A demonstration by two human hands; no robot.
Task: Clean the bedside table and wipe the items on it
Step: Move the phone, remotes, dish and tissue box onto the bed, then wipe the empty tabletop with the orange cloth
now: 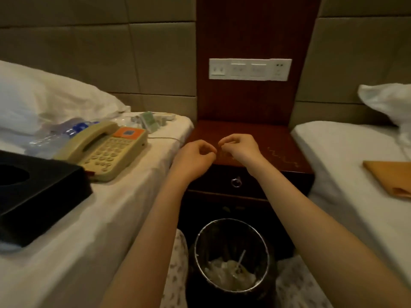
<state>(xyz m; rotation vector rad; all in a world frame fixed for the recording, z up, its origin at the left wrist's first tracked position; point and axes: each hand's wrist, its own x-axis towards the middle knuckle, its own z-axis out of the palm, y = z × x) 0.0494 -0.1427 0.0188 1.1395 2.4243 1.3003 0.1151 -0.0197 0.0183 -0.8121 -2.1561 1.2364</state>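
The dark red wooden bedside table (273, 138) stands between two beds, and its top is bare. My left hand (195, 155) and my right hand (239, 147) hover over its front edge, almost touching each other. On both hands the fingers are curled with thumb and forefinger tips together, and nothing shows between them. On the left bed lie a beige telephone (104, 150), a black tissue box (33, 196), a plastic water bottle (55, 135) and small packets (150, 121). A folded tan cloth (391, 177) lies on the right bed.
A round black bin (231, 252) with crumpled waste stands on the floor in front of the table's drawer with its ring pull (236, 182). A white switch panel (250, 69) is on the wooden back board. White pillows (44, 96) sit at the head of each bed.
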